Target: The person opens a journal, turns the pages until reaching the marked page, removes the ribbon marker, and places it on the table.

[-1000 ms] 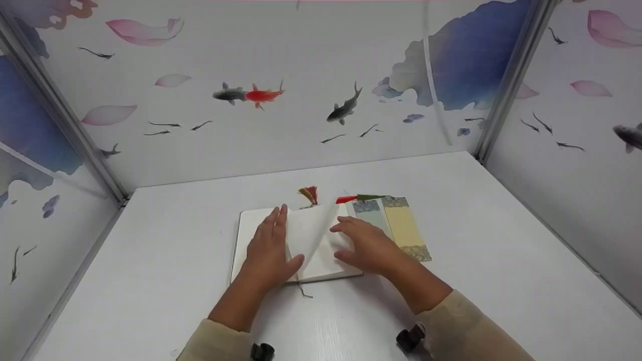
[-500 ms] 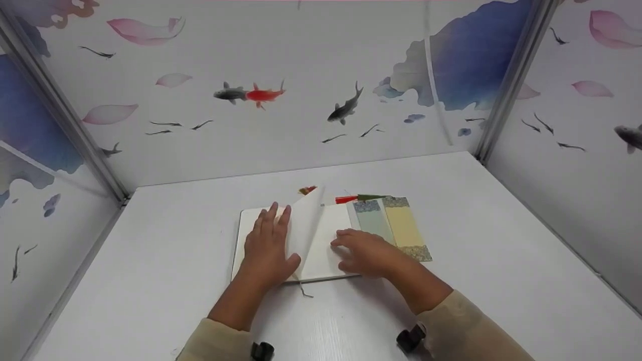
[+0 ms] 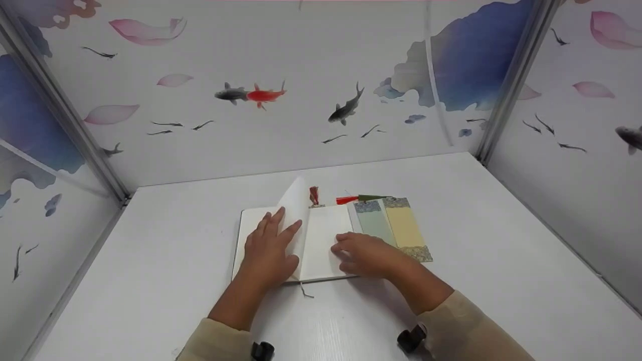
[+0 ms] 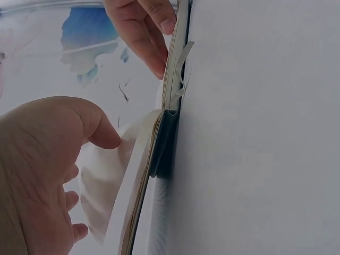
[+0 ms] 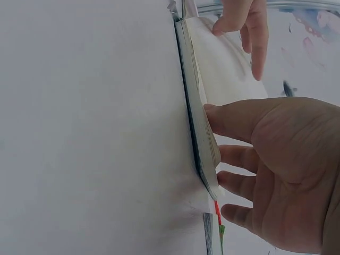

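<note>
An open notebook (image 3: 328, 240) with blank pages and a dark cover lies on the table. One page (image 3: 293, 198) stands raised near its spine, leaning left. My left hand (image 3: 268, 248) is over the left half, fingers spread, with its thumb tip against the raised page in the left wrist view. On the right-hand page rests my right hand (image 3: 366, 253), fingers loosely bent and fingertips at the paper. In the right wrist view, the thumb (image 5: 234, 119) of that hand lies right at the page edges. A thin ribbon (image 3: 306, 291) hangs from the spine at the near edge.
Right of the notebook lie a pale green bookmark (image 3: 373, 220) and a yellow bookmark (image 3: 405, 223), both with patterned ends. A red and green tassel (image 3: 358, 199) stretches above them. Another red tassel (image 3: 314, 194) sticks out behind the notebook. Printed walls (image 3: 301, 145) enclose the white table (image 3: 165, 260).
The raised page has swung from right to left, uncovering the right-hand page and the red tassel behind it. My left index finger has spread toward the page; my right hand has lowered slightly onto the paper.
</note>
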A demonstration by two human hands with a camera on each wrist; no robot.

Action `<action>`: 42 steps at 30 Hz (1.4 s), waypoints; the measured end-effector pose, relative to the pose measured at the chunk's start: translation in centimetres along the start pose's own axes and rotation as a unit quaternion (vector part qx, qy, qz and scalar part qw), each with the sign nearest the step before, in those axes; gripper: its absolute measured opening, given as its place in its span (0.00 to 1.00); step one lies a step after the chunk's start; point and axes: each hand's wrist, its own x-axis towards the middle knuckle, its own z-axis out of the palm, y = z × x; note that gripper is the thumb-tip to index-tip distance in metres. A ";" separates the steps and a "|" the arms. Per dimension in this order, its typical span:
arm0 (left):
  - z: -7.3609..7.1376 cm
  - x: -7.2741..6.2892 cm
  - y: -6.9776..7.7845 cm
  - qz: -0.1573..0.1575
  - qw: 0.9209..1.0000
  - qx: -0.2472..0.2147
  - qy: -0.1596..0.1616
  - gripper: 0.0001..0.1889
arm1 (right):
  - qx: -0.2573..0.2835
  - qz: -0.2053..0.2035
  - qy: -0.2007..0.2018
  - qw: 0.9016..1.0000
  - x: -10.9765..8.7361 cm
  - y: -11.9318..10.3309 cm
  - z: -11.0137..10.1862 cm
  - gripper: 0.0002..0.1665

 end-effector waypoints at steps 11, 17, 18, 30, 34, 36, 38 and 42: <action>0.4 0.0 -0.4 -0.015 1.000 -0.008 -0.019 0.32 | -0.009 0.014 -0.001 1.000 0.2 -0.1 0.1 0.27; 0.5 -0.1 -0.5 -0.024 0.999 -0.004 -0.034 0.37 | -0.015 0.011 0.004 1.000 0.0 -0.2 0.2 0.27; 0.5 -0.1 -0.6 -0.027 0.999 -0.002 -0.040 0.38 | -0.015 0.012 0.004 1.000 0.0 -0.2 0.2 0.27; 0.3 -0.8 -1.0 -0.039 0.992 -0.008 -0.119 0.36 | -0.034 -0.006 0.002 0.999 -0.2 -0.2 0.0 0.25; 0.1 -0.8 -1.0 -0.029 0.990 -0.009 -0.136 0.34 | -0.049 -0.003 -0.002 0.999 -0.1 -0.2 -0.2 0.24; 0.1 -0.8 -1.0 -0.026 0.989 -0.005 -0.142 0.33 | -0.053 0.000 -0.003 0.999 -0.1 -0.3 -0.3 0.23; 0.2 -0.8 -1.0 -0.025 0.989 -0.002 -0.146 0.33 | -0.053 0.001 -0.003 0.999 -0.1 -0.2 -0.3 0.24; 0.4 -0.7 -1.1 -0.024 0.988 0.004 -0.150 0.33 | -0.040 0.008 -0.006 0.999 -0.3 -0.2 -0.4 0.27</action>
